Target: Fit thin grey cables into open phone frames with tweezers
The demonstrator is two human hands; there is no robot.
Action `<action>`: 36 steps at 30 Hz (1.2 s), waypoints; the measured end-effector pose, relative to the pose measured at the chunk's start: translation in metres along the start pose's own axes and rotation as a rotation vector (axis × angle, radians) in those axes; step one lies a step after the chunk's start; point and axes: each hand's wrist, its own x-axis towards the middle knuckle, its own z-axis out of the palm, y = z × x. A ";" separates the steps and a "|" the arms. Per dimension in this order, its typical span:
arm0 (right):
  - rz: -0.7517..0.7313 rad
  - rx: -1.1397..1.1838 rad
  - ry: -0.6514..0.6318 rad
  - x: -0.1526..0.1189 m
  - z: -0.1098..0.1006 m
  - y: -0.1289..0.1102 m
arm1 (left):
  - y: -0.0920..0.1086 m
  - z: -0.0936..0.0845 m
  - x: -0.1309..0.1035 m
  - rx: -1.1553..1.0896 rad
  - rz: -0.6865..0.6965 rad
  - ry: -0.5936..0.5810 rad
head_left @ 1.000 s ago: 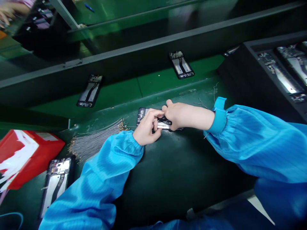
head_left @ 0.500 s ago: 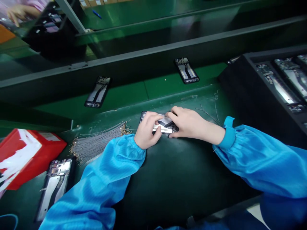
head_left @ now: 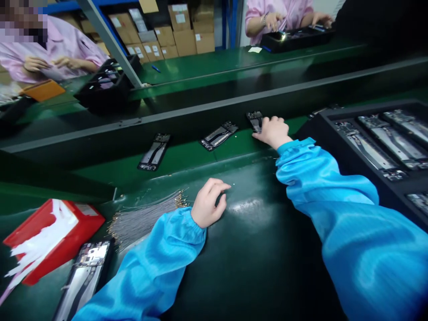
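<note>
On the green strip (head_left: 187,156), your right hand (head_left: 273,132) curls over a phone frame (head_left: 255,119), grip undeterminable; neighbouring frames (head_left: 219,135) lie apart, presumably for finger clearance. Your left hand (head_left: 209,203), half-open, holds nothing visible.

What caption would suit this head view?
The right hand covers part of an opened phone; the left hand curls beside thin wires.

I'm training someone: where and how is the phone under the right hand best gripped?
Probably by the two long edges of the phone, from above and the near side. It looks thin and flat on the green ledge, far end close to the dark wall, its insides bare on top. The right hand covers its near end.
</note>
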 end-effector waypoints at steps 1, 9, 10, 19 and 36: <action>0.056 0.010 -0.087 0.006 0.003 0.008 | 0.000 -0.003 0.002 0.001 -0.018 0.009; -0.058 0.174 -0.026 -0.033 -0.009 0.019 | 0.001 -0.055 0.019 0.409 -0.196 -0.497; -0.133 0.171 0.036 -0.051 -0.011 0.018 | 0.003 -0.059 0.018 0.505 -0.188 -0.601; -0.500 0.088 0.143 -0.179 0.001 0.021 | 0.027 -0.037 0.010 0.784 -0.030 -0.760; -1.030 0.385 0.145 -0.193 0.016 -0.041 | 0.001 -0.020 -0.003 0.331 -0.175 -0.360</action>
